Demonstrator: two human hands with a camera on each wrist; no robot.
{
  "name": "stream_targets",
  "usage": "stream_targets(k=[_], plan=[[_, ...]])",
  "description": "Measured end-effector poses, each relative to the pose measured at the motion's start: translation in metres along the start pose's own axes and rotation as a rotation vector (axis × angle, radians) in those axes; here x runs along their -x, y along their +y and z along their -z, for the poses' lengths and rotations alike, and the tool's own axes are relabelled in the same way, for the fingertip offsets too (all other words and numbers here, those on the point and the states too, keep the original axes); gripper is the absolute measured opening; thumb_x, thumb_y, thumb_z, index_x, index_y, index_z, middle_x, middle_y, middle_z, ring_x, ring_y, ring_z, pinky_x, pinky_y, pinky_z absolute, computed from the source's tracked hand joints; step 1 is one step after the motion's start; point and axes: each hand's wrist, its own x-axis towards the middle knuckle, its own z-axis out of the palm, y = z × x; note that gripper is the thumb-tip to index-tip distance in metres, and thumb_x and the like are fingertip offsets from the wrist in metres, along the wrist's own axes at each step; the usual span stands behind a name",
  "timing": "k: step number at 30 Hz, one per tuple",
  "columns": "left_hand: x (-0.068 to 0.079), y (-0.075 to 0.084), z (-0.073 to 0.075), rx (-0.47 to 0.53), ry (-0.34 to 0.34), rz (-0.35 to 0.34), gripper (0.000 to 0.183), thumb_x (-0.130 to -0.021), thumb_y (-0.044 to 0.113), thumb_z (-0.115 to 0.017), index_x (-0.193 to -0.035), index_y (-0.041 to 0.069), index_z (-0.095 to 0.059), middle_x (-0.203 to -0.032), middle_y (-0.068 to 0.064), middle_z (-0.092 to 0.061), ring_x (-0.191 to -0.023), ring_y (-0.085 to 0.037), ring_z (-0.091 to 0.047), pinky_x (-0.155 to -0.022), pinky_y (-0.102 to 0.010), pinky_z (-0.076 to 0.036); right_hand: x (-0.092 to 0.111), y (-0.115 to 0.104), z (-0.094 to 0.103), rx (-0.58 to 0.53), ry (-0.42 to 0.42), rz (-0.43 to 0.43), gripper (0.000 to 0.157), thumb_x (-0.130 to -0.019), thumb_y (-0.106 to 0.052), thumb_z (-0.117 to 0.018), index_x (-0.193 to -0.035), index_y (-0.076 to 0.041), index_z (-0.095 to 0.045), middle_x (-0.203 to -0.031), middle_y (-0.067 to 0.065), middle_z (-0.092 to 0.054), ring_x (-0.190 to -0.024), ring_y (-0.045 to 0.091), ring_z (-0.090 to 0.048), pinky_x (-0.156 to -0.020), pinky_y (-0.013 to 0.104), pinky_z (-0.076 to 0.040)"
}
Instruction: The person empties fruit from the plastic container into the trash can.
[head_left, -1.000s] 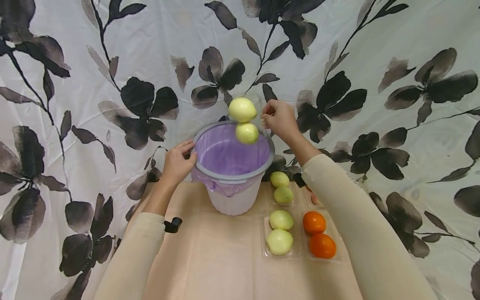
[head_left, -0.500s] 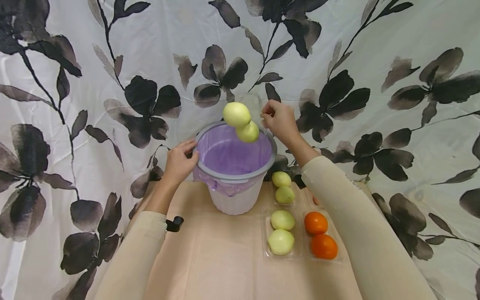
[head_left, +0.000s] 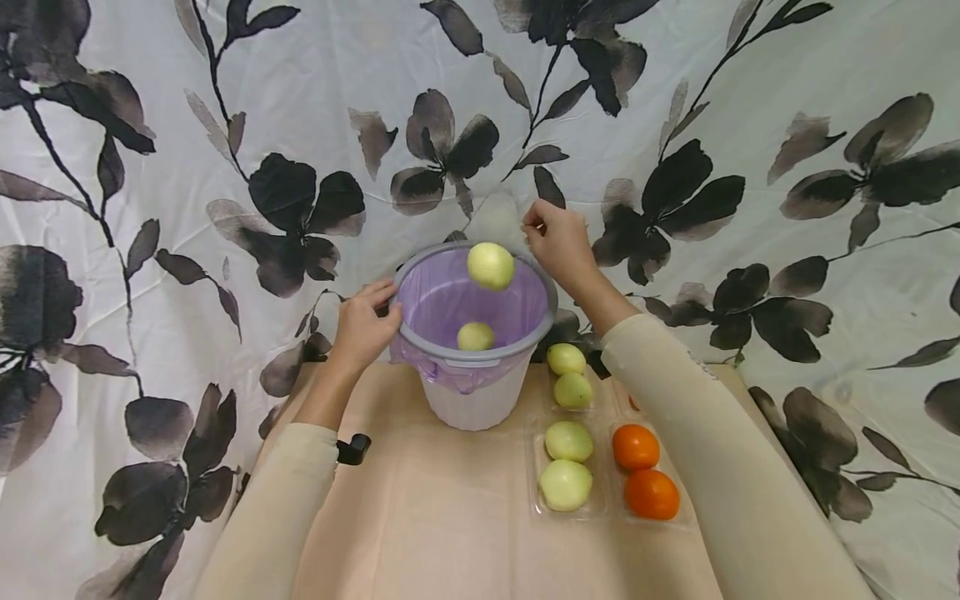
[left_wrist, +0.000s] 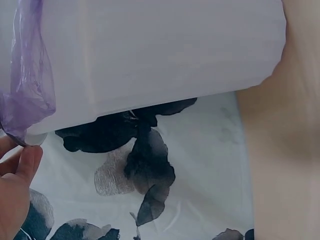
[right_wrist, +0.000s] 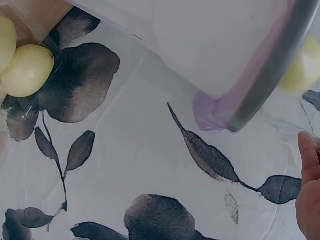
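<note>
My left hand (head_left: 363,325) grips the grey rim of a white bin (head_left: 474,404) at its left side; the thumb (left_wrist: 31,160) lies against the edge in the left wrist view. A purple bag (head_left: 431,287) lines the bin and folds over its rim. Above the back right rim, my right hand (head_left: 558,246) pinches a clear plastic tray (head_left: 501,215), tilted over the opening. One pale yellow-green, lemon-like fruit (head_left: 491,267) is in the air below the tray. Another such fruit (head_left: 476,337) shows lower, within the bin's mouth.
Right of the bin, clear trays hold more yellow-green fruits (head_left: 566,485) and round orange-red fruits (head_left: 652,494). My right sleeve (head_left: 697,425) passes over part of them. A floral cloth (head_left: 300,100) hangs behind the beige table (head_left: 442,517).
Two fruits at the tilted tray have come off it: one has dropped into the bin's mouth, the other is lower than before. Both hands have stayed nearly in place.
</note>
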Motion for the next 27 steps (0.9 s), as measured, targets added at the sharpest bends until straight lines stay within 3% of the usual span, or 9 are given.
stream_targets(k=[11,20,27], plan=[[-0.001,-0.001,0.000,-0.019,0.007,-0.003,0.042,-0.092,0.010,-0.065,-0.131,-0.006,-0.067,-0.142,-0.020,-0.063,-0.119,-0.037,-0.068,-0.104,-0.047,-0.055,0.001,0.001,0.008,-0.036,0.029,-0.032,0.005,-0.097,0.000,-0.064,-0.095,-0.003,-0.067,-0.093,0.016,-0.077,-0.078,0.025,-0.075,-0.074,0.038,-0.063],[-0.002,-0.001,0.001,-0.017,-0.007,0.009,0.043,-0.093,0.013,-0.065,-0.132,-0.004,-0.067,-0.144,-0.017,-0.063,-0.120,-0.036,-0.068,-0.105,-0.047,-0.054,0.008,0.009,0.017,-0.092,0.021,-0.080,0.004,-0.095,-0.001,-0.068,-0.099,-0.001,-0.068,-0.093,0.016,-0.076,-0.078,0.028,-0.076,-0.062,0.009,-0.053],[-0.004,-0.001,0.002,-0.009,-0.022,0.022,0.044,-0.094,0.014,-0.064,-0.134,-0.004,-0.066,-0.146,-0.017,-0.061,-0.121,-0.036,-0.067,-0.105,-0.048,-0.054,0.016,0.015,0.033,-0.196,0.061,-0.195,0.012,-0.097,-0.010,-0.071,-0.105,-0.002,-0.069,-0.099,0.015,-0.075,-0.078,0.013,-0.071,-0.066,0.012,-0.057]])
